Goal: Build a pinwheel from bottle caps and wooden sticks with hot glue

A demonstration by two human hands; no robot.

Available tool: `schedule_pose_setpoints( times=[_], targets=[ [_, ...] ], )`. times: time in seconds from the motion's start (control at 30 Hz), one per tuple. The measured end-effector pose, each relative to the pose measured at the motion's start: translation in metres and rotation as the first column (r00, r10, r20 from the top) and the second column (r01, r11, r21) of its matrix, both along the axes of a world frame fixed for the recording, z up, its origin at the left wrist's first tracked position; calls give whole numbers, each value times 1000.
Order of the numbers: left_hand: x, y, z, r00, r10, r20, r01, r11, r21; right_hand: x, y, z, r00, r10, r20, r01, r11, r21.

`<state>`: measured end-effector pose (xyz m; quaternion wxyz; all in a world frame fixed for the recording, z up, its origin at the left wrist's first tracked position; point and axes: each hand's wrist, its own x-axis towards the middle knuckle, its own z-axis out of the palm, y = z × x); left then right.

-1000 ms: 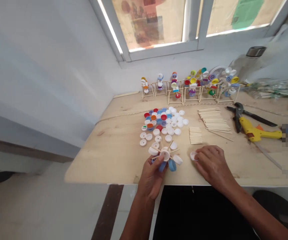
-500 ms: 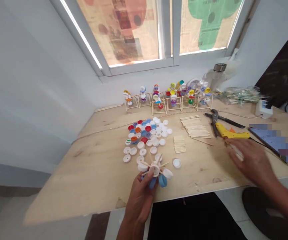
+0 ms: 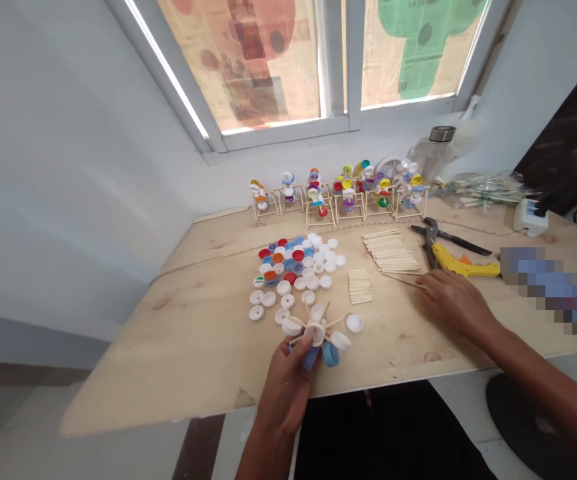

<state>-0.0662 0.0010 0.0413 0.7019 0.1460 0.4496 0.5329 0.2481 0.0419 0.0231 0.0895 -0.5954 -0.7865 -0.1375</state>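
My left hand (image 3: 291, 373) is closed on a small wheel of bottle caps and wooden sticks (image 3: 315, 332), held just above the table's front edge. A white cap forms its hub, with sticks radiating outward. White and blue caps sit on some of the sticks. My right hand (image 3: 461, 303) rests low over the table, its fingers closed at the near end of a loose wooden stick (image 3: 402, 279); the fingertips are partly hidden. The yellow glue gun (image 3: 461, 263) lies just beyond that hand. A single white cap (image 3: 354, 323) lies right of the wheel.
Many loose bottle caps (image 3: 298, 256) cover the table's middle. Beside them lie short sticks (image 3: 359, 287) and longer sticks (image 3: 391, 250). Black-handled pliers (image 3: 431, 240) lie by the glue gun. Stick frames with cap wheels (image 3: 349, 193) line the wall, near a bottle (image 3: 438, 153).
My right hand has moved left, from below the glue gun to the end of the loose stick. My left hand still holds the cap wheel, shifted slightly up and right in view.
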Motion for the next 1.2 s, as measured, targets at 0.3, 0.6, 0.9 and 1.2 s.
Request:
schedule_pose_setpoints(
  times=[0.3, 0.6, 0.9, 1.2],
  targets=[
    [-4, 2, -4, 1000, 15, 27, -15, 1000, -5, -17, 25, -1, 992, 28, 126, -21, 998, -58],
    [-5, 4, -6, 999, 43, 25, -43, 999, 2, -20, 13, 8, 998, 56, 38, -55, 998, -2],
    [-9, 4, -6, 997, 71, 29, -72, 997, 25, -88, -50, 24, 766, 112, -633, -227, 969, -102],
    [-11, -7, 5, 987, -49, 150, 43, 998, 43, -149, -50, 18, 298, -326, -897, -326, 848, -417]
  ],
)
